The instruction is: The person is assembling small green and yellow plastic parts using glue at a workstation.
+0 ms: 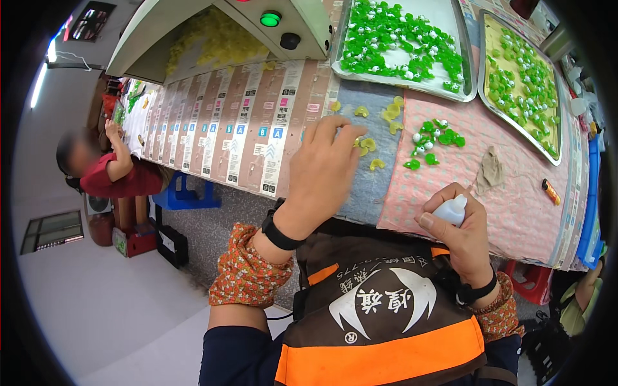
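Note:
My left hand [325, 172] is over the blue-grey cloth with its fingers loosely bent and somewhat apart. Its fingertips are beside small yellow-green translucent pieces [367, 145], and I see nothing held in it. In my right hand [467, 226] is a small white squeeze bottle [452, 210] with a short nozzle, gripped between thumb and fingers. Beyond that hand, on the pink cloth [412, 202], lies a small heap of green pieces with white eyeballs [432, 136]. The underside of my left fingers is hidden.
Two metal trays, one white-lined [412, 83] and one yellow-lined [546, 143], hold many green eyeball pieces. A crumpled grey cloth [490, 170] and an orange tube [550, 192] lie at right. At left a machine [309, 32] opens over the table; a person in red [125, 168] sits beyond.

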A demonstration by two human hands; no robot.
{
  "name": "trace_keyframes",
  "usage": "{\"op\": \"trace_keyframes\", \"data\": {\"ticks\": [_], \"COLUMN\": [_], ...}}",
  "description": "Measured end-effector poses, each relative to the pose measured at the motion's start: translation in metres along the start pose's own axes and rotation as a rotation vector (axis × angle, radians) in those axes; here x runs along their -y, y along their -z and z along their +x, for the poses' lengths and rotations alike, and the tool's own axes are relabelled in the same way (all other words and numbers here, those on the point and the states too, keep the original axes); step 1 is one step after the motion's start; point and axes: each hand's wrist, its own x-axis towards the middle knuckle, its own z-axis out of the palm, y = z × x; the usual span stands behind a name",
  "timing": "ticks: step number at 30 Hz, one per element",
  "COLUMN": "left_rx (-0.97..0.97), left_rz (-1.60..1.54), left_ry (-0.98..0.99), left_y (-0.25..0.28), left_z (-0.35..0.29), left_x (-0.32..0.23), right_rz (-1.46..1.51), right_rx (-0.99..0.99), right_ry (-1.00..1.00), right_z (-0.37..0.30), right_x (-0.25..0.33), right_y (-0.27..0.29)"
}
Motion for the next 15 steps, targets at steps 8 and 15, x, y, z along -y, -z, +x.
{"op": "trace_keyframes", "data": {"ticks": [8, 15], "left_rx": [0.043, 0.136], "left_rz": [0.109, 0.317], "left_ry": [-0.183, -0.227], "left_y": [-0.038, -0.05], "left_z": [0.04, 0.043], "left_x": [-0.019, -0.027], "right_rz": [-0.017, -0.028], "right_rx": [0.026, 0.005], "right_ry": [0.017, 0.022], "right_z": [-0.003, -0.002], "right_x": [0.004, 0.002], "right_y": [-0.001, 0.005]}}
